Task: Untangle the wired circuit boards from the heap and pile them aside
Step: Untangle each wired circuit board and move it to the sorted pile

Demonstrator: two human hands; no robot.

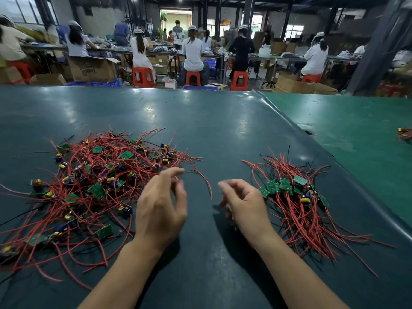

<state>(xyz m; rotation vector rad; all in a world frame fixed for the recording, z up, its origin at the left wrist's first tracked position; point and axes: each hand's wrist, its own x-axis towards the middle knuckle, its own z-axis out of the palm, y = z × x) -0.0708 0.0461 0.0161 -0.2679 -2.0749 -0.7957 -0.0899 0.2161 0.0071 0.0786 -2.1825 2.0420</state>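
- Two hands hover over the dark green table [223, 121], between two lots of wired circuit boards; the left hand [161, 208] sits at the right edge of the heap [89, 192], the right hand [243, 204] just left of the sorted pile [298, 201].
- Left hand: fingers loosely curled, forefinger and thumb drawn near each other beside a stray red wire [204, 180]; the fingers are blurred, so whether they pinch it I cannot tell.
- Right hand: fingers curled loosely inward, palm down, nothing visibly held; it stands apart from the left hand.
- The heap: a wide tangle of red and black wires with small green boards and blue and yellow parts scattered through it; too knotted to count, though about ten green boards show.
- The pile: boards bunched together at the far end, wires trailing toward the near edge; roughly eight green boards visible.
- Beyond, a lighter green table [356, 134] abuts on the right; five red stools [143, 76] and several seated workers in white caps [192, 52].
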